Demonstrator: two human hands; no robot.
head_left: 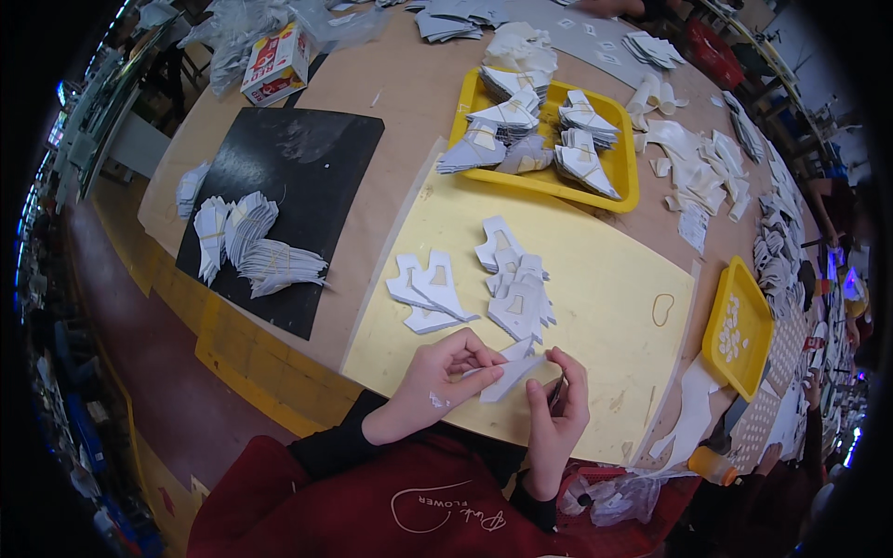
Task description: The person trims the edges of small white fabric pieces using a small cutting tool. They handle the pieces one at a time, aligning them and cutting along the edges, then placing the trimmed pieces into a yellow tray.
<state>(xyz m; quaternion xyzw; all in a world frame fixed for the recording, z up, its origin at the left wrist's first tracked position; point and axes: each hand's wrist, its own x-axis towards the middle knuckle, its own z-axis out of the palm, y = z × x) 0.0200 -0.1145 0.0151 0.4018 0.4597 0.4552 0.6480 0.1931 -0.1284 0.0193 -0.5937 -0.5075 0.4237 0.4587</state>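
at the left, a black rectangular mat lay on the brown-covered bench, carrying banded, fanned bundles of pale grey pieces. next came a small stack of white, cut-out shapes on a pale yellow sheet. nearer the body, the left hand was closed in a pinch, thumb and fingers gripping the left part of a flat, narrow white piece. that piece was held above the sheet's near edge, just short of a taller stack of white, notched shapes. the right hand was partly curled, a fingertip at the piece's right end; whether it gripped or merely touched could not be told. a slim dark item showed inside its curl, too small to make out.

working well here seemed to ask for a light but firm left pinch close to the edge being handled, so the thin piece stayed flat and uncreased, with the right fingertips moving along it and the dark item kept clear of the left thumb.

farther right stood a deep yellow plastic tray of banded bundles, then a smaller yellow tray holding little white bits.
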